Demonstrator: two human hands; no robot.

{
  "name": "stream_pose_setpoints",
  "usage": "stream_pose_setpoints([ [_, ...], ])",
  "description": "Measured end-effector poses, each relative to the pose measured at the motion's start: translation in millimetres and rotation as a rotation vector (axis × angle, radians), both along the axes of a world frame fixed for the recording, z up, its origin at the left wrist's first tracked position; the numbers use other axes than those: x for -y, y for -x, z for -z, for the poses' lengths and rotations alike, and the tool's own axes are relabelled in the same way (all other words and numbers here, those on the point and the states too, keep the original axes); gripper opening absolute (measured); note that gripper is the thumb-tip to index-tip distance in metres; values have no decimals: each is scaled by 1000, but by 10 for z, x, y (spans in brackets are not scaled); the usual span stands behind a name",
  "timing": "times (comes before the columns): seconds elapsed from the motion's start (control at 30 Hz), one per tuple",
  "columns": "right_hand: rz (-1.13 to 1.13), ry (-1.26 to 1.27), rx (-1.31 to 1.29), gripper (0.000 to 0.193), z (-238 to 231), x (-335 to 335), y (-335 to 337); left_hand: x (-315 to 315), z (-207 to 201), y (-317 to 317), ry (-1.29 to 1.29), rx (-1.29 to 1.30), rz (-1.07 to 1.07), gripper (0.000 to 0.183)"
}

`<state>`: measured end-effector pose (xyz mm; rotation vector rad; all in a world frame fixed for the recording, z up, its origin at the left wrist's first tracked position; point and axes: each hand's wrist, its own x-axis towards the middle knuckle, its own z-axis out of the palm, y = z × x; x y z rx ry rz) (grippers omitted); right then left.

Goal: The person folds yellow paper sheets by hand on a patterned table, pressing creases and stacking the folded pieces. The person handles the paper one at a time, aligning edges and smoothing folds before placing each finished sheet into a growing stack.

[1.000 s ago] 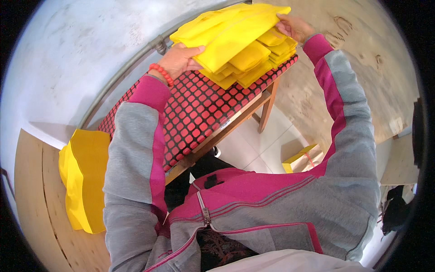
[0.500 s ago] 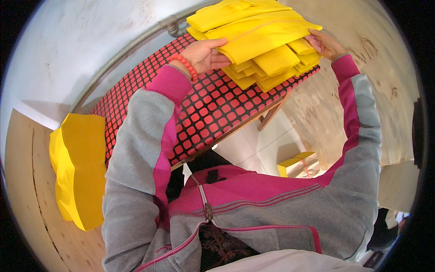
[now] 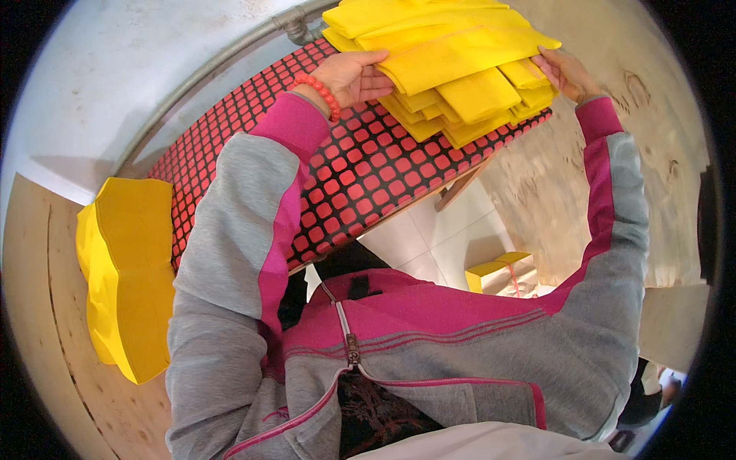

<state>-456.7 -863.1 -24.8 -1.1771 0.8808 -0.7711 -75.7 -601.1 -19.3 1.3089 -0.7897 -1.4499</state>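
A stack of folded yellow fabric pieces (image 3: 477, 97) lies at the far end of a narrow table. On its near side, a flat folded yellow fabric piece (image 3: 460, 55) rests on top, with a faint line across it. My left hand (image 3: 354, 77), below a red bead bracelet, pinches this piece's left corner between thumb and fingers. At its right corner, my right hand (image 3: 566, 75) grips the edge, thumb above; some of those fingers are hidden. The lower pieces jut out unevenly beneath.
A red-and-black checked cover (image 3: 360, 172) tops the table. Yellow fabric (image 3: 130, 268) hangs over its left end. A grey pipe (image 3: 215, 80) runs along the wall behind. On the right is a wooden panel (image 3: 590, 176); a yellow-edged item (image 3: 502, 272) sits low beyond my body.
The view has shifted slightly, so the stack and both hands sit a little farther right. Both hands keep their hold on the same fabric piece's corners.
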Motion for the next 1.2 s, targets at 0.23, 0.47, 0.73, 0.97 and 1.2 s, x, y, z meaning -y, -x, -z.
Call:
stream_pose_setpoints([
  [0.23, -87, 169, -358, 25, -114, -43, 72, -30, 17, -53, -5, 76, -78, 32],
  [0.47, 228, 1252, -699, 39, -336, -612, -59, -388, -13, -144, 228, 592, -323, 28],
  [0.73, -90, 1778, -201, 24, -353, -1170, -1447, -166, -110, 139, 1067, 1866, -243, 48],
  [0.97, -420, 1606, -511, 49, -177, -1116, -1525, -266, -52, 205, 756, 1832, 144, 58],
  [1.2, -414, 1574, -537, 54, -143, -840, -1519, -3, -45, 328, 861, 1832, 140, 59],
])
